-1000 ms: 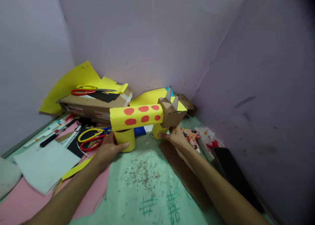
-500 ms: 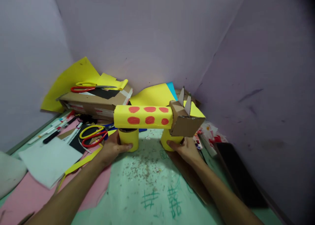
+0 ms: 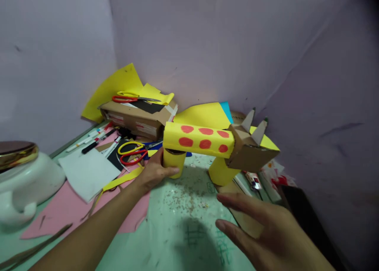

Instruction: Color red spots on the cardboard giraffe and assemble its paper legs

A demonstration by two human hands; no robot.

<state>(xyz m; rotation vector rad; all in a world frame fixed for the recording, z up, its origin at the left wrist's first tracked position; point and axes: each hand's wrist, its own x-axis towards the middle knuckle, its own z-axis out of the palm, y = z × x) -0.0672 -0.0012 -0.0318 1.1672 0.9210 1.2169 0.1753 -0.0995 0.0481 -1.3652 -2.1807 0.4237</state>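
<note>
A cardboard animal figure stands on the table, with a yellow tube body (image 3: 195,138) marked by red spots and a brown cardboard head (image 3: 251,150) bearing two pointed pieces. Two yellow tube legs hold it up. My left hand (image 3: 155,170) is wrapped round the left leg (image 3: 174,163), thumb across its front. Apart from the figure, my right hand (image 3: 263,227) is in the foreground with thumb and fingers spread and nothing between them. Behind it, the right leg (image 3: 223,172) tilts slightly.
Scissors (image 3: 133,152), markers (image 3: 91,138), white paper (image 3: 89,172) and pink sheets (image 3: 56,215) lie at the left. A cardboard box (image 3: 133,119) with more scissors stands at the back. A white ceramic vessel (image 3: 35,184) is far left, a dark flat object (image 3: 304,215) far right.
My right hand has let go of the right leg and drawn back toward me, opening. My left hand keeps its hold. The view has swung left, bringing the white vessel further in.
</note>
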